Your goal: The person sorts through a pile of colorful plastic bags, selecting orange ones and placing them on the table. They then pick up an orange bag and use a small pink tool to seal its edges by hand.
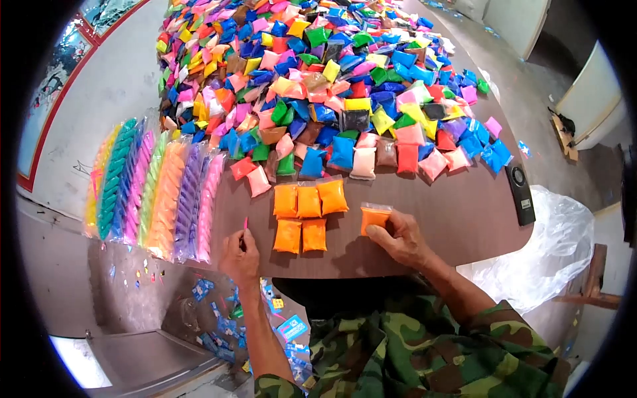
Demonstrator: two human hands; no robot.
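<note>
My right hand (401,240) pinches a small clear packet of orange filling (375,217) by its right side, over the table near its front edge. To the left of it lie several more orange packets (308,201) in two rows, three behind and two in front. My left hand (240,255) is closed at the table's front edge, with a thin pink stick-like piece (246,223) upright between thumb and fingers. The exact kind of this pink piece does not show.
A large heap of packets in many colours (318,86) covers the back of the brown table (451,225). Long twisted bundles in clear bags (166,199) hang over the left edge. A black device (520,196) lies at the right edge, beside clear plastic sheeting (544,245).
</note>
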